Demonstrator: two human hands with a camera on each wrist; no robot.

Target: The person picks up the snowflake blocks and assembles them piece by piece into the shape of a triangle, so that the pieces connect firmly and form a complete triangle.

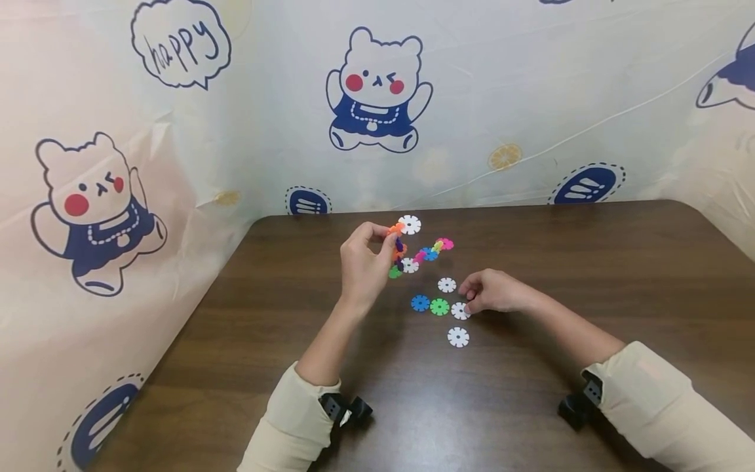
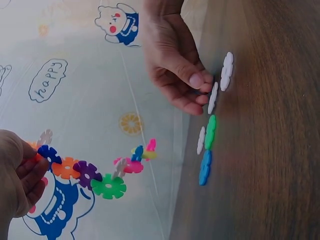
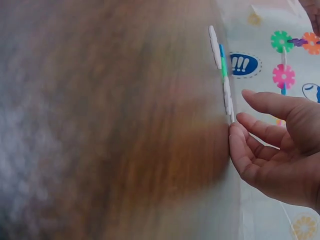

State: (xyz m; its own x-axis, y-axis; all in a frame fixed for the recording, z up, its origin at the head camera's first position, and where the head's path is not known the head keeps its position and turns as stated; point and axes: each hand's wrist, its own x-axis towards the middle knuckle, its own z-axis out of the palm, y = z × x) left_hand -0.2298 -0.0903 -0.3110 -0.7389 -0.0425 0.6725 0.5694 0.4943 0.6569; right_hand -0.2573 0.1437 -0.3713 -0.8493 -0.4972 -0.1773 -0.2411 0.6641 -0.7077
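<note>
Thumb and fingers of my left hand [image 1: 367, 262] pinch the orange end of a chain of interlocking snowflake discs [image 2: 109, 186]. Raised in the air, the chain runs through dark blue, orange, purple, green, white, pink, blue and yellow discs. A white disc [image 1: 411, 225] sits beside the pinched end in the head view. My right hand [image 1: 495, 290] is low at the tabletop, its thumb tip over the edge of a loose white disc [image 1: 459, 312]. In the right wrist view a gap shows between its thumb and loosely bent fingers [image 3: 260, 132].
Left of that white disc lie a green disc [image 1: 439, 307] and a blue disc [image 1: 420, 303] in a row. One white disc [image 1: 447, 285] lies behind the row and another white disc [image 1: 458, 337] in front. A printed curtain [image 1: 472, 78] hangs behind the brown table [image 1: 248, 367].
</note>
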